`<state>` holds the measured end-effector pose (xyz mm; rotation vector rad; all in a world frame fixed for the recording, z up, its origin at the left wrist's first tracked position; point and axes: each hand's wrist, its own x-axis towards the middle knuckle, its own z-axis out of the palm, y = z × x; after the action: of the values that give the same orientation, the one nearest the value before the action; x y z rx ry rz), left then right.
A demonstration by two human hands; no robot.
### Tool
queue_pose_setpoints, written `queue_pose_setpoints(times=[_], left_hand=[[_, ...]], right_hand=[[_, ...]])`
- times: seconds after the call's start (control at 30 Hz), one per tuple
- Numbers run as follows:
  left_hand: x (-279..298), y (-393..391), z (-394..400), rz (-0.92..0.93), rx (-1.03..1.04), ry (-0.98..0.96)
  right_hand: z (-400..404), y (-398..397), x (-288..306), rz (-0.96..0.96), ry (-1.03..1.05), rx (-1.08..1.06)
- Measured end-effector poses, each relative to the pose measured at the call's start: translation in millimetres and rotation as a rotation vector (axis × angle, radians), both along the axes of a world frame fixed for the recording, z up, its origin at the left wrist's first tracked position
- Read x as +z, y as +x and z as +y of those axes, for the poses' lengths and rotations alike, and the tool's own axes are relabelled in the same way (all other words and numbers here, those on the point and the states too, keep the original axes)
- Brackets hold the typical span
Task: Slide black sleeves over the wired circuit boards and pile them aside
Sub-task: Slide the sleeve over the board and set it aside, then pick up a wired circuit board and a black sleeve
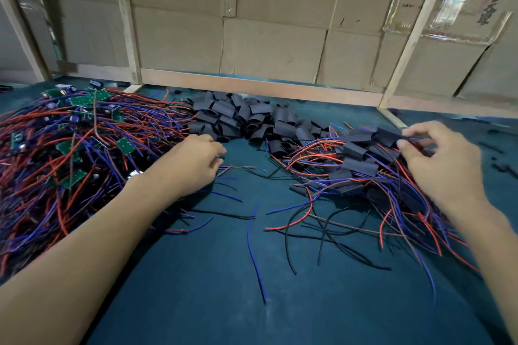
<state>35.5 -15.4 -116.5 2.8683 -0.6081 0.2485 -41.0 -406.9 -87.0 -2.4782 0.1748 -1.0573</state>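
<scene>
Wires in red, blue and black cover most of the dark green table (196, 288), and they crowd both hands. On the left lies a big heap of bare boards (70, 145), green circuit boards tangled in their own leads, reaching from the near edge back to the wooden frame (252, 85). The left hand (193, 162) rests at the right fringe of that heap, palm down, with the fingers curled toward loose wire ends on the table; whether they pinch a wire cannot be told, because the fingertips are hidden under the hand. At the back of the table, between the two heaps, sits a pile of empty black sleeves (246, 120), short flattened tubes lying every way, just beyond the left hand's fingertips. On the right is the finished pile (361, 165), boards already covered in black sleeves with their wires fanning toward the near edge. The right hand (440, 159) is over the far side of that pile, thumb and fingers pinching a sleeved board (389, 134) that lies on top of the others. A few single loose wires (256, 252) lie on the bare table between the forearms. Behind the frame stand flattened cardboard boxes (266, 14), some with tape and printed marks.
</scene>
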Motion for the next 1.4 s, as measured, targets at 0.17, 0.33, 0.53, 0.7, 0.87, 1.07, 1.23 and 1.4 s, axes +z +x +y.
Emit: queue_pose_setpoints(times=[0.17, 0.33, 0.53, 0.7, 0.87, 1.07, 1.23, 1.4], left_hand=[[5, -7, -5, -0.025, -0.101, -0.021], [22, -23, -13, -0.223, -0.305, -0.209], [30, -33, -20, -0.425, -0.407, -0.21], [28, -54, -52, -0.537, -0.588, -0.229], [13, -67, -69, -0.518, -0.555, -0.268], [19, -77, -78, -0.287, -0.539, -0.788], [32, -77, -84, 0.067, -0.478, -1.381], [37, -72, -79, 0.425, -0.487, -1.74]], right_hand=[[8, -2, 5, -0.099, -0.063, -0.012], [29, -6, 9, -0.395, -0.193, -0.008], [82, -15, 2, -0.417, -0.287, 0.351], [119, -24, -15, -0.172, -0.307, 0.544], [111, -26, -12, 0.277, -0.066, 0.823], [124, -28, -13, 0.415, 0.369, 0.98], [127, -34, -14, 0.548, 0.421, 1.118], [137, -32, -18, 0.323, 0.528, 1.042]])
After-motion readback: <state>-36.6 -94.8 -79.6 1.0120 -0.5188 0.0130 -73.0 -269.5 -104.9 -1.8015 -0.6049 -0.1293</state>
